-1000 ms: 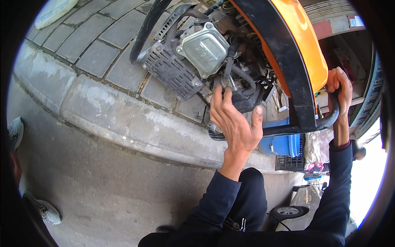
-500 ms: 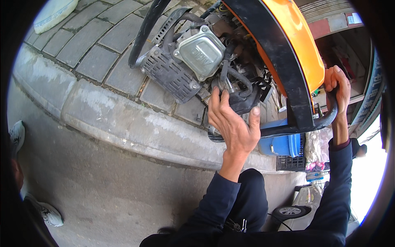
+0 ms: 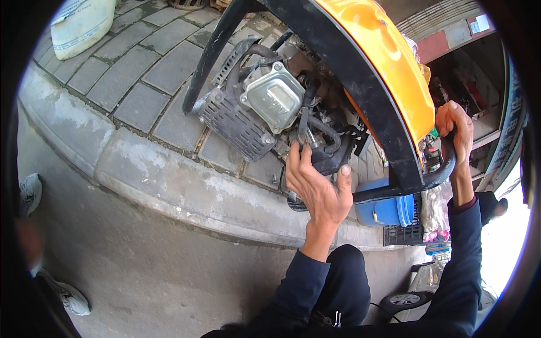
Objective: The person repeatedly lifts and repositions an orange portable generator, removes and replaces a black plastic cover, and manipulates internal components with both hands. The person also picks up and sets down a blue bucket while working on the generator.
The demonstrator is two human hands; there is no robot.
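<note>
A generator with an orange fuel tank [image 3: 389, 56], a black tube frame [image 3: 363, 93] and a silver engine cover [image 3: 273, 97] stands tilted in front of me. My right hand [image 3: 456, 130] is closed around the frame's bent tube at the right corner. Beside the engine, my left hand [image 3: 321, 191] has its fingers stretched and its thumb apart. Its fingertips touch the engine near a black hose [image 3: 324, 130] and a black housing [image 3: 332, 161]. A slotted dark guard [image 3: 236, 127] lies left of that hand. The generator's underside is hidden.
Grey paving [image 3: 138, 110] and a stone kerb [image 3: 163, 174] run under and before the generator. A blue bucket [image 3: 386, 209] and a black crate [image 3: 403, 234] are at the right. A white container [image 3: 84, 28] stands far left. Another person's shoes [image 3: 67, 298] show at the left edge.
The whole view has shifted, so the generator, kerb and bucket sit slightly lower in it. Both hands keep their places on the generator.
</note>
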